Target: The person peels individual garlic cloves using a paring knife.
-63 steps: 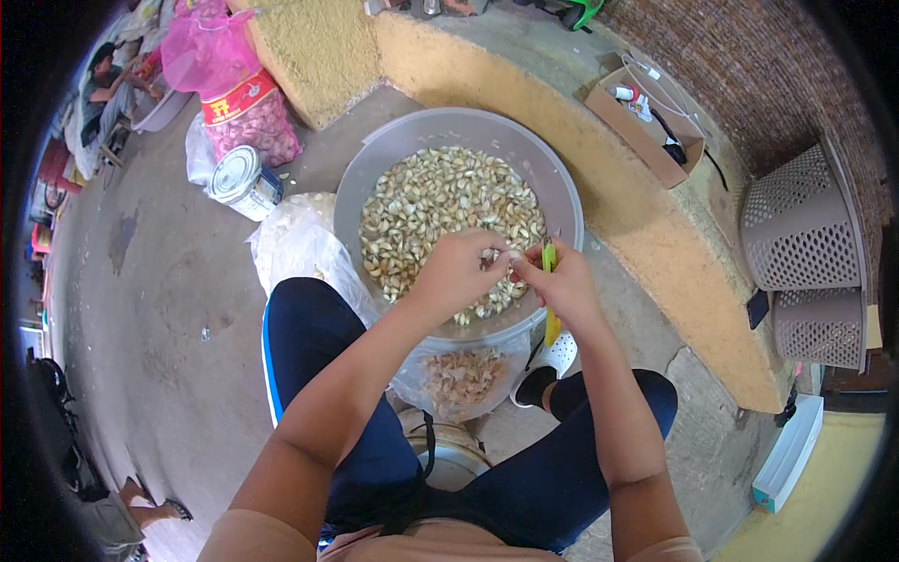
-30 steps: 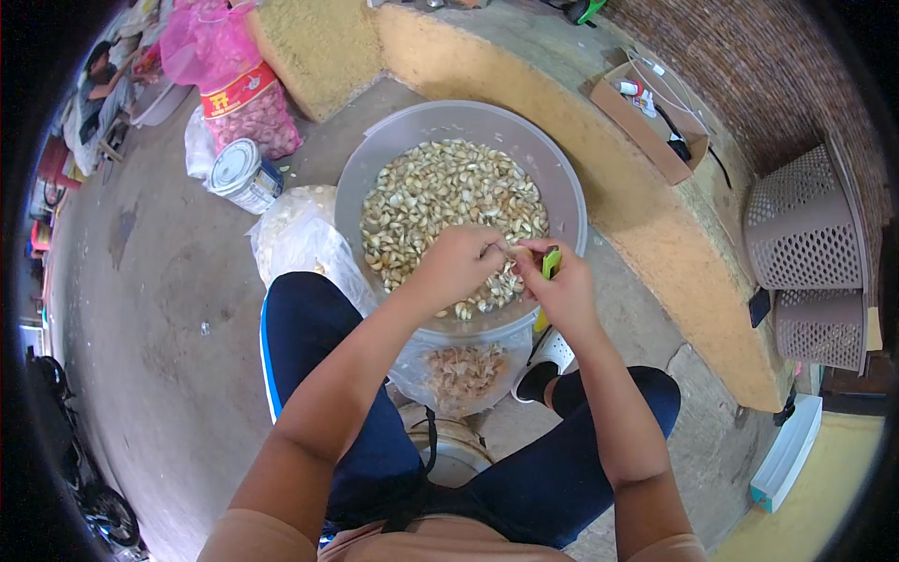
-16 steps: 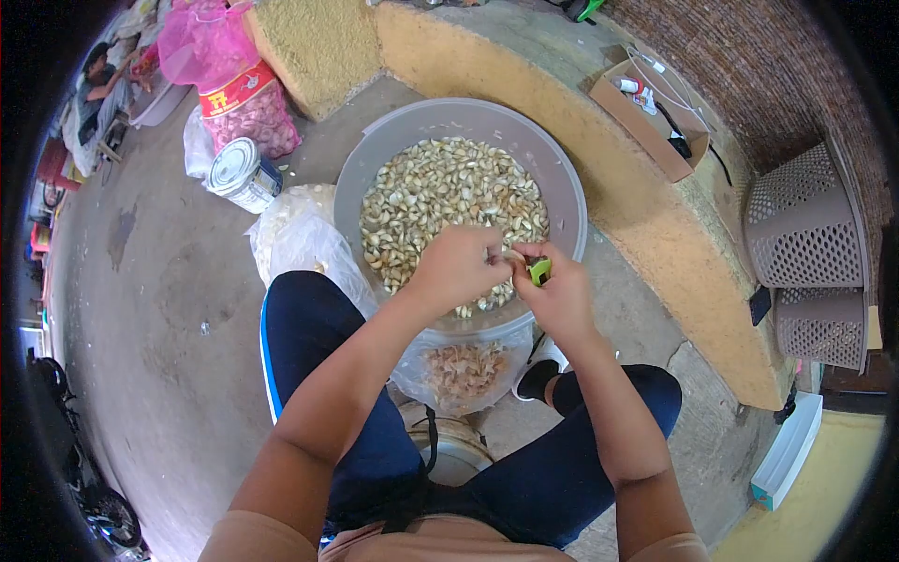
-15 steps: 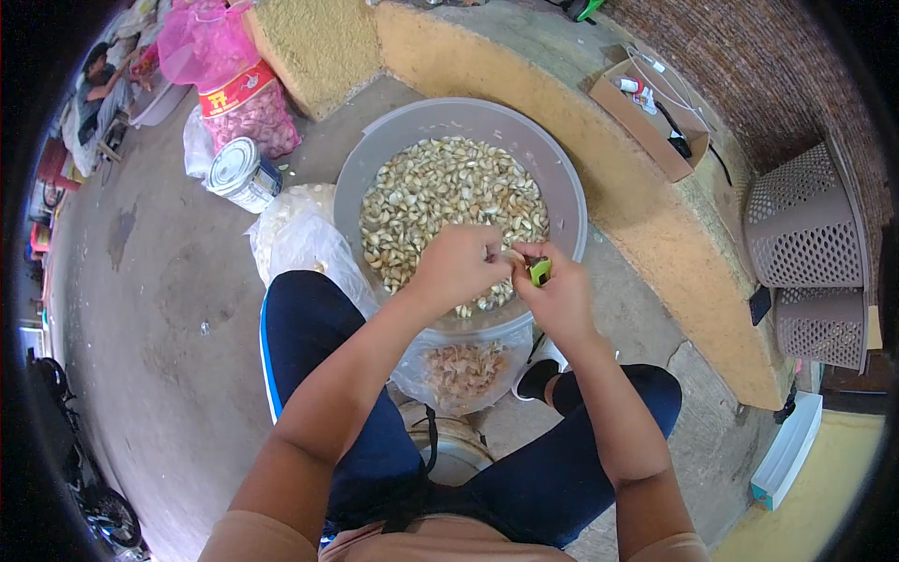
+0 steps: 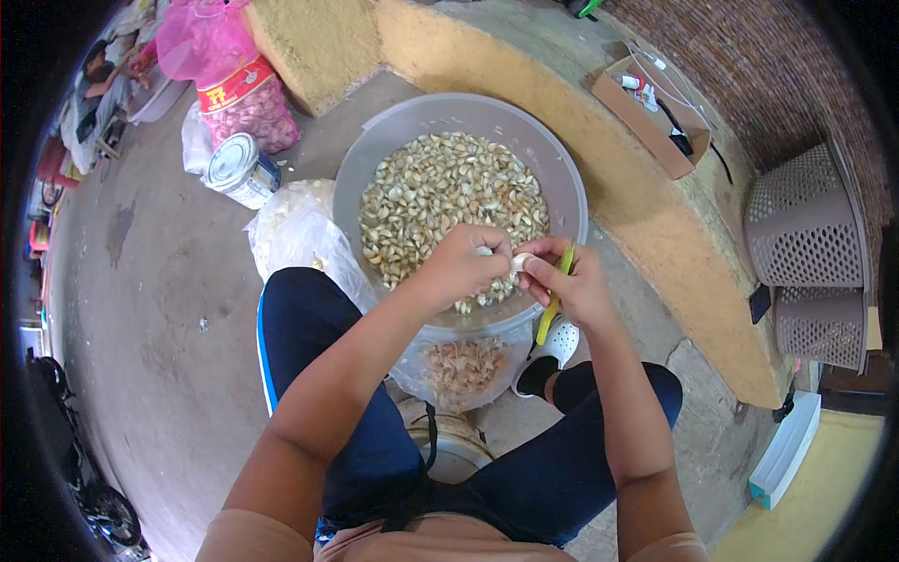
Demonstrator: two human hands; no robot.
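A wide grey tub holds a large heap of garlic cloves. Above its near right part, my left hand is closed in a pinch at a pale garlic clove. My right hand meets it there, thumb and fingertips on the same clove, with a yellow-green knife held across the fingers. Under the tub's near rim lies a clear plastic bag of peelings. To the left, a white plastic bag rests against the tub.
Pink mesh sacks and a lidded bucket stand at the upper left. A low yellow ledge curves along the right, bearing a cardboard box. Perforated baskets are at far right. Another person sits far upper left.
The knife has turned in my right hand and now lies lengthwise, its yellow-green body showing above and below the fingers. More of the pale clove shows between my hands.
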